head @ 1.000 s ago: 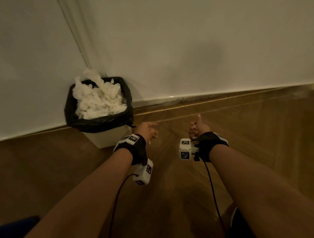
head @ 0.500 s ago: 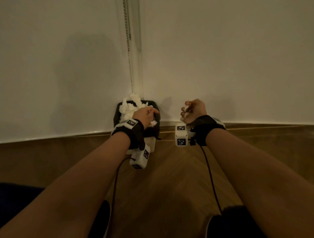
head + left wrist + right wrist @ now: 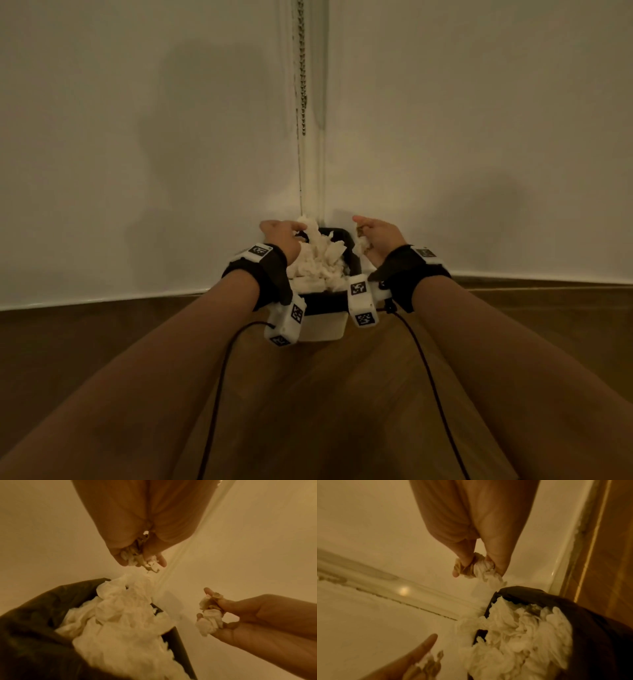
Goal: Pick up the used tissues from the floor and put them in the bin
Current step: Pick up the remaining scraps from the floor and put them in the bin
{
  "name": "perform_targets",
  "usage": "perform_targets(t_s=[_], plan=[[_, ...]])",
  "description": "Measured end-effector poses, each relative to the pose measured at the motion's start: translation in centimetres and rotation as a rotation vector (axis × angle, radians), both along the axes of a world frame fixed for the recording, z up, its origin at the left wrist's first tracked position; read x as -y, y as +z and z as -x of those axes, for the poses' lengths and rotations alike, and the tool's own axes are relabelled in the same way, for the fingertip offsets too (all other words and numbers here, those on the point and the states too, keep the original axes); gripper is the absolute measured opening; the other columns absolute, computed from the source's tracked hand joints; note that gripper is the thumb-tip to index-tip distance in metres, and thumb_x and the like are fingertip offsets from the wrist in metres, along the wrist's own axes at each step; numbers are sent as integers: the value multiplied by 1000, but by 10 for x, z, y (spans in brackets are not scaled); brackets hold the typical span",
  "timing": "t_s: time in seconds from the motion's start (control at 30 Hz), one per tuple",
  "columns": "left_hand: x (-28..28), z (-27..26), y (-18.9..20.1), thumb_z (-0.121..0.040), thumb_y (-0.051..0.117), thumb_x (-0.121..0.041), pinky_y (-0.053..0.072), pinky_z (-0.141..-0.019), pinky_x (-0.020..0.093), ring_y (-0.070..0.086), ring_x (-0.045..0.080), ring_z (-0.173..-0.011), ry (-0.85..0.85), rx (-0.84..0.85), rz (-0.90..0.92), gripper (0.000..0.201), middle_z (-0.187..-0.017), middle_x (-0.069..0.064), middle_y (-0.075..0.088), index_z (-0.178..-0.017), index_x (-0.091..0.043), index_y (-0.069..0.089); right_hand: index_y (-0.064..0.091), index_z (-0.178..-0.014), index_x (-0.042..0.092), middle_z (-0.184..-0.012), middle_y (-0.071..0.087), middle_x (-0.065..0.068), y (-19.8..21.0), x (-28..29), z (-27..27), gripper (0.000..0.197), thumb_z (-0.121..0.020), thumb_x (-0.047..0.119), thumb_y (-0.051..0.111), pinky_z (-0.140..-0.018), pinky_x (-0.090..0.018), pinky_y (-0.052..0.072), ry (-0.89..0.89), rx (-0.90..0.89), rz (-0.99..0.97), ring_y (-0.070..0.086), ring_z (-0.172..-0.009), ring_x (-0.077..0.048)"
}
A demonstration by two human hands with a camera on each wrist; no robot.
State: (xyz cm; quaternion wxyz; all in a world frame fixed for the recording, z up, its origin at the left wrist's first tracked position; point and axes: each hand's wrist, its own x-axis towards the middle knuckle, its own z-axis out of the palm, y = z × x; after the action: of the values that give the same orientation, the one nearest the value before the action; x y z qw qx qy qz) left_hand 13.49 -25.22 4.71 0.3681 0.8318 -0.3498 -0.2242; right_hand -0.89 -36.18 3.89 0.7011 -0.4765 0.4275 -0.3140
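Note:
A small white bin [image 3: 323, 329] with a black liner [image 3: 34, 622] stands in the room corner, heaped with crumpled white tissues [image 3: 320, 260]. My left hand [image 3: 282, 236] hovers over the bin's left rim and grips a wad of stained tissue [image 3: 139, 557]. Over the right rim, my right hand [image 3: 375, 236] grips another crumpled tissue [image 3: 477, 568] between thumb and fingers. The tissue heap [image 3: 513, 632] rises above the liner [image 3: 590, 628].
White walls meet behind the bin, with a bead chain [image 3: 302, 68] hanging in the corner. Wooden floor [image 3: 325, 394] lies in front of the bin. Black cables [image 3: 219, 394] run from both wrist cameras along my forearms.
Both hands have moved forward and apart, from in front of the bin to over its two rims, each still holding tissue. The view has centred on the corner.

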Motion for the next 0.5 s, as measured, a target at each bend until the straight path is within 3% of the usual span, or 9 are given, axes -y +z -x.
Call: perform_targets(t_s=[0.07, 0.13, 0.17, 0.23, 0.3, 0.4, 0.5], plan=[[9, -13, -8, -90, 35, 10, 26, -94, 10, 45, 24, -115, 13, 83, -25, 44, -137, 13, 22, -121, -11, 57, 60, -116, -7, -77, 53, -4, -8, 4, -12, 32, -95, -9, 36, -65, -22, 42, -55, -28, 40, 47, -68, -12], [17, -22, -15, -94, 42, 0, 34, -97, 16, 50, 29, -115, 6, 88, -26, 38, -138, 16, 28, -128, -13, 52, 63, -112, -6, -76, 56, -5, -13, 7, -26, 28, -95, -6, 41, -66, -27, 48, -52, -62, 69, 51, -68, -15], [22, -23, -17, -93, 46, -4, 38, -98, 23, 52, 32, -115, -1, 94, -10, 39, -137, 18, 36, -131, -13, 49, 65, -108, -4, -78, 59, -6, -15, 10, -34, 25, -95, -4, 44, -74, -32, 51, -29, -94, 86, 54, -71, -17], [32, -26, -22, -91, 53, -10, 42, -93, 31, 53, 33, -113, 5, 115, 5, 38, -130, 17, 49, -129, -12, 48, 70, -90, 8, -89, 65, -11, -18, 16, -49, 18, -91, 2, 53, -88, -43, 53, 36, -211, 148, 61, -83, -25], [38, -30, -27, -89, 56, -10, 44, -88, 31, 55, 30, -110, 34, 139, 29, 34, -124, 14, 56, -123, -13, 51, 65, -75, 20, -100, 68, -14, -16, 23, -61, 17, -86, 8, 62, -89, -48, 53, 89, -338, 238, 63, -94, -31], [47, -45, -36, -90, 53, -7, 43, -80, 21, 59, 25, -106, 64, 157, 45, 27, -119, 9, 62, -116, -12, 57, 58, -84, 22, -95, 62, -6, -10, 31, -79, 14, -80, 21, 72, -86, -43, 54, 166, -545, 395, 61, -93, -27], [49, -57, -45, -93, 48, -9, 36, -69, 12, 59, 25, -105, 10, 198, -15, 29, -120, 9, 62, -121, -13, 55, 58, -90, 21, -97, 57, -1, -8, 36, -92, 20, -78, 27, 74, -80, -35, 53, 259, -747, 599, 59, -93, -24]])
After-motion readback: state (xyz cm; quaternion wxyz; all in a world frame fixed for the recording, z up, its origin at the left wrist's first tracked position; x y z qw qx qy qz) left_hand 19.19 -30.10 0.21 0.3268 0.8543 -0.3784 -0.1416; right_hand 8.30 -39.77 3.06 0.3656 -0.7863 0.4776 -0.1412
